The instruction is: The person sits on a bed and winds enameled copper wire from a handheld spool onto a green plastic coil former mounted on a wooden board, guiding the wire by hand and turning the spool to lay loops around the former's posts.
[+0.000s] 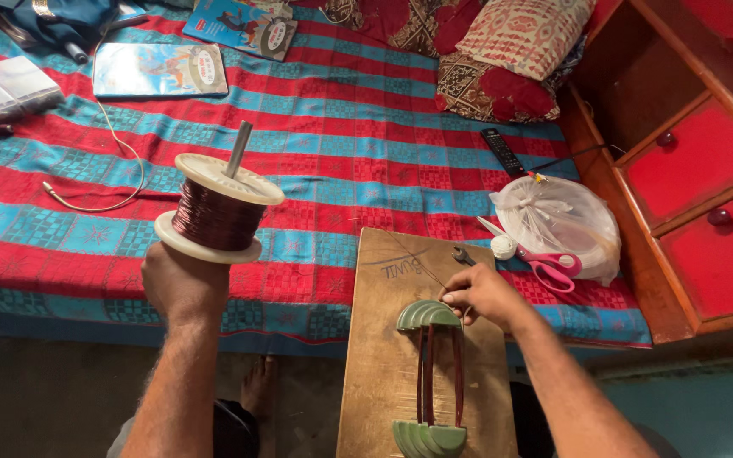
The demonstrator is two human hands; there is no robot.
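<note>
Far left on the bed (341,127): two clear plastic boxes (6,85), a thin white cable (120,157) looping across the striped red-and-blue cover, and two picture books (159,69) further up.

Left hand (181,284): raised above the bed edge, grip closed from below around the base of a spool of copper wire (218,212). The spool has white flanges, reddish-brown winding and a grey metal rod (238,149) sticking up through its centre, tilted slightly right.

Centre: a wooden board (383,365) leans from the bed edge toward the person. It carries a winding former with a green stepped piece (428,315) at the top and a matching one at the bottom. Dark copper turns (425,373) run between the two. A fine wire strand crosses the board's upper part toward the right hand; it is too thin to trace fully.

Right hand (481,295): at the top green piece, fingers pressed together, apparently pinching the wire at the piece's right edge. The contact itself is too small to confirm.

Right of the board: a small wrench (463,255), a white cap (503,248), pink-handled scissors (545,261) and a clear plastic bag (566,216), all on the bed. A black remote (502,153) lies above them, with patterned cushions (511,59) beyond. A red cabinet (697,170) stands at far right.
</note>
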